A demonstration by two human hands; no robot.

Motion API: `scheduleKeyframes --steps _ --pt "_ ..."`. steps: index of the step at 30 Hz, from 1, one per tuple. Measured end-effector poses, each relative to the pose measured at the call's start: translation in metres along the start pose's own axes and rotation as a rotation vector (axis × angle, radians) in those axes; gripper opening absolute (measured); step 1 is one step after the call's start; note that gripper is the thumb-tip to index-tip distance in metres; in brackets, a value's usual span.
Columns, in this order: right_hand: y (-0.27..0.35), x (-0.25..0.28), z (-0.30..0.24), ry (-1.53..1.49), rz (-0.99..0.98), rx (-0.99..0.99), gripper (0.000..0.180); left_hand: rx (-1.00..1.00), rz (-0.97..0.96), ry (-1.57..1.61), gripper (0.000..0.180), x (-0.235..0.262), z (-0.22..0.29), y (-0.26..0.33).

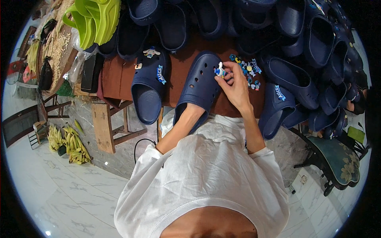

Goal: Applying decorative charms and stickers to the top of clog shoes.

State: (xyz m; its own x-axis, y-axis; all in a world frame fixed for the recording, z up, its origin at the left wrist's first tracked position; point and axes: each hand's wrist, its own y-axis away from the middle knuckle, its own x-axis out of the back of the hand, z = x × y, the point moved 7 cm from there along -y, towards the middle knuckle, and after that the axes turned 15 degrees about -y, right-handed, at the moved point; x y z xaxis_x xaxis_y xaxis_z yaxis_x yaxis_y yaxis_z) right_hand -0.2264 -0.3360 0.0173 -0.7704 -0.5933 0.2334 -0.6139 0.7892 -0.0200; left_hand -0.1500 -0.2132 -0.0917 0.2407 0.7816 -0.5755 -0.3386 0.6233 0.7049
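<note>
i see the right hand (235, 85) pinching a charm (220, 70) at two o'clock of the navy clog (194, 92); left hand's (193, 111) grip inside, i can't tell. likely charm-fitting; next needs careful aligning.

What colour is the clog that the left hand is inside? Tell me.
Dark navy blue; that clog shows best in the head view.

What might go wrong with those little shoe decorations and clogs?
The white-and-blue charm is small and pinched in the right hand, so it might slip and drop. The loose charms lie close to that hand, so a bump could scatter them. The decorated navy clog seems to poke past the brown table's front edge, so a knock might tip it off.
</note>
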Motion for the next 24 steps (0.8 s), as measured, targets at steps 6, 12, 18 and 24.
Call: scheduleKeyframes --steps 6,12,18,24 --pt "-0.005 -0.009 -0.001 -0.033 0.006 0.020 0.040 -0.006 0.002 0.010 0.036 -0.002 -0.006 0.004" --pt "-0.015 -0.001 0.016 -0.159 0.040 -0.048 0.041 0.001 0.003 0.018 0.036 -0.002 -0.006 0.006" --pt "-0.016 -0.003 0.033 -0.292 0.050 -0.036 0.030 0.006 0.003 0.022 0.037 -0.004 -0.007 0.007" --pt "-0.013 -0.005 0.030 -0.485 0.009 -0.195 0.020 0.013 0.007 0.027 0.037 -0.002 -0.004 0.008"
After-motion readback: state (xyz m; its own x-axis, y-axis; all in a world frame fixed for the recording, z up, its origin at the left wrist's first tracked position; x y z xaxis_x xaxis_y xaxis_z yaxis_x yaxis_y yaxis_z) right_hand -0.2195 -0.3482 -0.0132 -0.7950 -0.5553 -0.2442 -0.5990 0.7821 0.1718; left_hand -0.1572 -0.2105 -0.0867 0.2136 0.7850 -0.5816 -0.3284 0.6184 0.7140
